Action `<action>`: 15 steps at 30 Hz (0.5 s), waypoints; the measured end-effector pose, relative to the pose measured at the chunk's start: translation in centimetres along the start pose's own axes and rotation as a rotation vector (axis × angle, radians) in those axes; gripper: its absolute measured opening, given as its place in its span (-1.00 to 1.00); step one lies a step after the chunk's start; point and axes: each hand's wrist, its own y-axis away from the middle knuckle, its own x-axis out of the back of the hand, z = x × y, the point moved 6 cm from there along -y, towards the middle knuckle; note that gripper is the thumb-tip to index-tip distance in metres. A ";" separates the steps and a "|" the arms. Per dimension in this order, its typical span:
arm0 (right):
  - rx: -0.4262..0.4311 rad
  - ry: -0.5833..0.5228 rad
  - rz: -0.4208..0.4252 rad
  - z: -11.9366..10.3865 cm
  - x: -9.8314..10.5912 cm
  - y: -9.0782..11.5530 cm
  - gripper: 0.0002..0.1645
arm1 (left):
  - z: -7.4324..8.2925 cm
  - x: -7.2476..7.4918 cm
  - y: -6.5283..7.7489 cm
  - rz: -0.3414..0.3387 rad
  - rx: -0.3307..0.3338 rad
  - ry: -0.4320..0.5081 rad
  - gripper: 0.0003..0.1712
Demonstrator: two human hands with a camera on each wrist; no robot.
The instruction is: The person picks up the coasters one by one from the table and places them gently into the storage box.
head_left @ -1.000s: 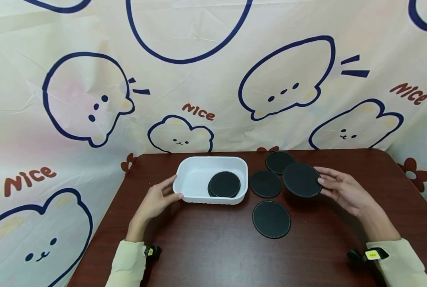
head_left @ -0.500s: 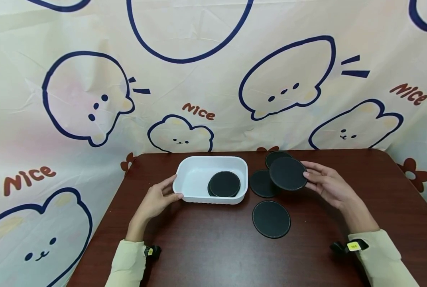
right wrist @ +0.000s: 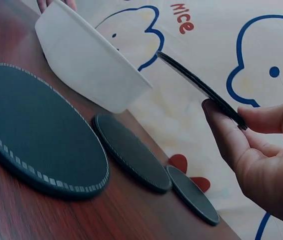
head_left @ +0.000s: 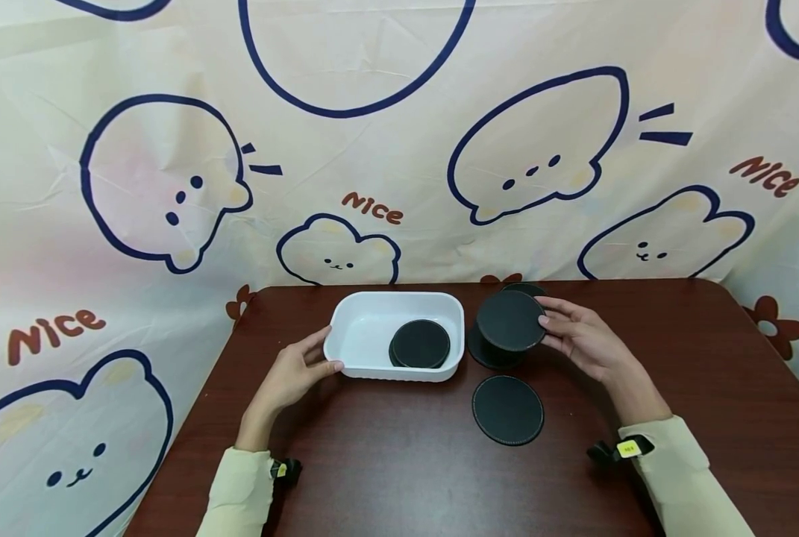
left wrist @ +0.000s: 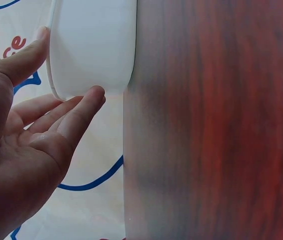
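My right hand pinches a round black coaster by its right edge, thumb on top and fingers beneath. In the right wrist view that coaster is tilted and in the air, apart from the table. Below it in the head view, a second coaster lies on the table, partly covered. Another coaster shows only a sliver behind. Nearer the front lies a coaster in full view. My left hand holds the left end of a white rectangular tray between thumb and fingers. Stacked coasters lie inside it, toward the right.
The dark brown wooden table reaches back to a cloth backdrop with cartoon outlines. The tray stands just left of the coasters lying on the table.
My right hand has carried the coaster leftward and slightly back, over the coasters on the table and closer to the tray. My left hand and the tray have stayed put.
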 end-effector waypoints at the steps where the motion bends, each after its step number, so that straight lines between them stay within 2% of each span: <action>1: 0.000 -0.004 -0.002 0.0 -0.3 -0.2 -0.17 | 0.0 0.0 0.0 -0.001 -0.003 -0.003 -0.04; 15: 0.002 -0.040 -0.016 0.4 -3.8 -2.3 -0.16 | -0.1 0.0 0.0 -0.010 -0.007 0.014 -0.05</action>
